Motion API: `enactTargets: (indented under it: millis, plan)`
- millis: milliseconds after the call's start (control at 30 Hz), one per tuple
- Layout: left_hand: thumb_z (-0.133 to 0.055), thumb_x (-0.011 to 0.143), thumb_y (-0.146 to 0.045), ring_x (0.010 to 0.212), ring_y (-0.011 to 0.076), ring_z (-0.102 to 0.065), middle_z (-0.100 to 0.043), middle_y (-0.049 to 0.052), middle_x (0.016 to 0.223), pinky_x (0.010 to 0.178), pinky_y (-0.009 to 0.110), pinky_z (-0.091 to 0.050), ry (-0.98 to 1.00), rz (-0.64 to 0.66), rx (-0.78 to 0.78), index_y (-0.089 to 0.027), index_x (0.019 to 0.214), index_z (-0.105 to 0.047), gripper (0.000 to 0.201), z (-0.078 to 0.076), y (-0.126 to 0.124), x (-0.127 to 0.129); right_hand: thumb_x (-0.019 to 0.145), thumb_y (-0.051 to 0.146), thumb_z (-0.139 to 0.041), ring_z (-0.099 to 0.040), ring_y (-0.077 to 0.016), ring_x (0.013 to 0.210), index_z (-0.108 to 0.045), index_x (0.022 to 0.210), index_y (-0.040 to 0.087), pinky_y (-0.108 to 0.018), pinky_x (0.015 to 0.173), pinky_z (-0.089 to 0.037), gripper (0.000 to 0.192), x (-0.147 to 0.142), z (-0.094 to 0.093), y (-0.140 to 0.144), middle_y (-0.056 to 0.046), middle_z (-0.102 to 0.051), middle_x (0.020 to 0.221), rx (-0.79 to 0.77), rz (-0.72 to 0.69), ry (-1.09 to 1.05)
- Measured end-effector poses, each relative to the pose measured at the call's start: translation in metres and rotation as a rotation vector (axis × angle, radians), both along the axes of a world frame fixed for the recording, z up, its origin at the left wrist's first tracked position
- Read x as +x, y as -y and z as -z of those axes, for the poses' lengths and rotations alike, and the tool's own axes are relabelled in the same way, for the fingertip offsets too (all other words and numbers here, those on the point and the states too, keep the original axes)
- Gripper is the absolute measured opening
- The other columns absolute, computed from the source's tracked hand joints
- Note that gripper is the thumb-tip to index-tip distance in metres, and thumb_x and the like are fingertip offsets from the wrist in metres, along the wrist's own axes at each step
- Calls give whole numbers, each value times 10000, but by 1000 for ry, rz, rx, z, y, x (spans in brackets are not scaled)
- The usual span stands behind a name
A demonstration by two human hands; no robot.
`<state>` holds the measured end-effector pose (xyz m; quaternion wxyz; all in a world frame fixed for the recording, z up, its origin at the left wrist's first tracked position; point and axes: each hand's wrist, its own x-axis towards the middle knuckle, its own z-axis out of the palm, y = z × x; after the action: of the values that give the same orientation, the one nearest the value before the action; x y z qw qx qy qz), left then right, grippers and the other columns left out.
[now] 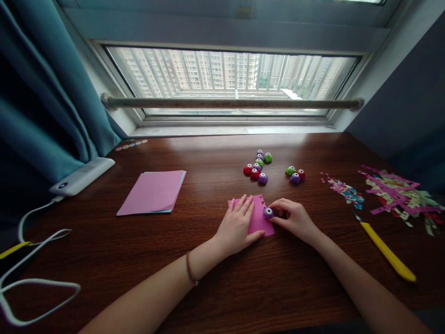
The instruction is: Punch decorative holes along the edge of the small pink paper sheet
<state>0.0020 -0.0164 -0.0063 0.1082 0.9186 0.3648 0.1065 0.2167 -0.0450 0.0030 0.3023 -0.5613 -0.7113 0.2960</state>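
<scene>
Pressing flat on the pink sheet [257,218] with left hand [236,227], near centre of the bench [208,260]; right hand [295,220] pinched around purple punch [268,213] at its right edge. Far edge already notched; most left unpunched. Spare punches [259,168] beyond.

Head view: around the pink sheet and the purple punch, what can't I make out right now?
- Pink sheet: its left part lies under the left hand.
- Purple punch: its shape too small to read; right hand fingers cover its right side.
- Scraps: cut off by the right edge.
- White cable: runs off the left edge.
</scene>
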Motion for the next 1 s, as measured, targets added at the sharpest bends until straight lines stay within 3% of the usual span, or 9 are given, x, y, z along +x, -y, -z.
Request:
enactTargets:
  millis: [1000]
  plan:
    - [-452,796,-574,1361,299,-151,-213,135,1468,1072,574,-173,-6,22,-8,-133,1392,-195,784,-1,0,0,758,300,-634,-514,-98,679,-653,961,214,-217,618,-425,221,3,0,0,-23,-592,920,-4,-59,12]
